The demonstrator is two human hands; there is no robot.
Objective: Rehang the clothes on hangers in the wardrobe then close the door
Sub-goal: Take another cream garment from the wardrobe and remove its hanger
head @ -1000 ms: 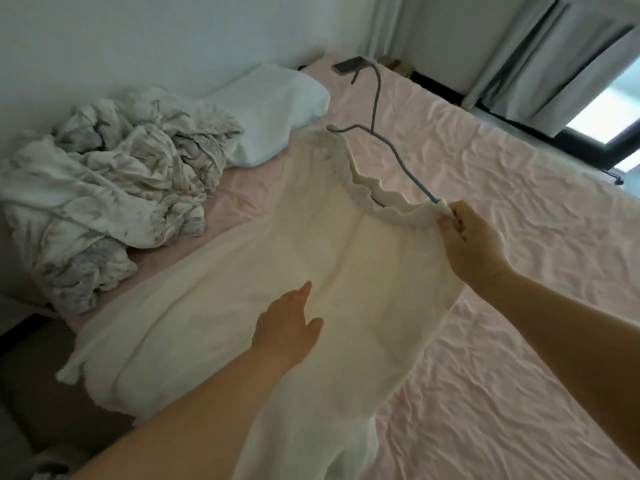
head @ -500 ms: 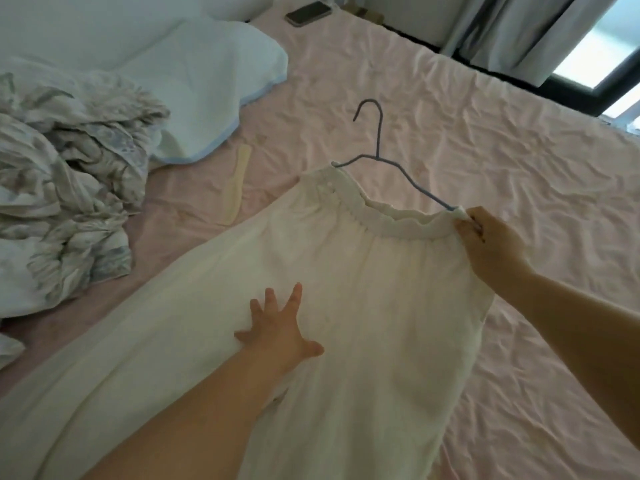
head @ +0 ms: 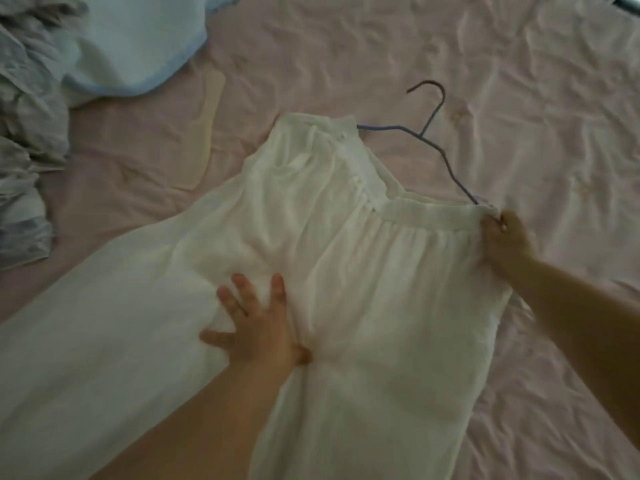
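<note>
A white garment [head: 346, 271] lies spread on a bed with a wrinkled pink sheet [head: 519, 98]. Its gathered waistband is at the far end, and the long cloth runs toward the person and to the left. A thin blue hanger [head: 446, 161] is partly inside the waistband; its hook lies on the sheet beyond the garment, and one arm of it goes into the cloth at each side.

The left hand [head: 256, 330] lies flat on the middle of the garment, with the fingers straight and spread, pressing the cloth down. The right hand [head: 505, 237] pinches the right corner of the waistband, where the hanger's end goes in; its fingers are curled around the cloth.

At the upper left there is a light blue pillow [head: 131, 39] and a crumpled patterned blanket [head: 24, 133]. A pale flat strip [head: 207, 126] lies on the sheet between the pillow and the garment.
</note>
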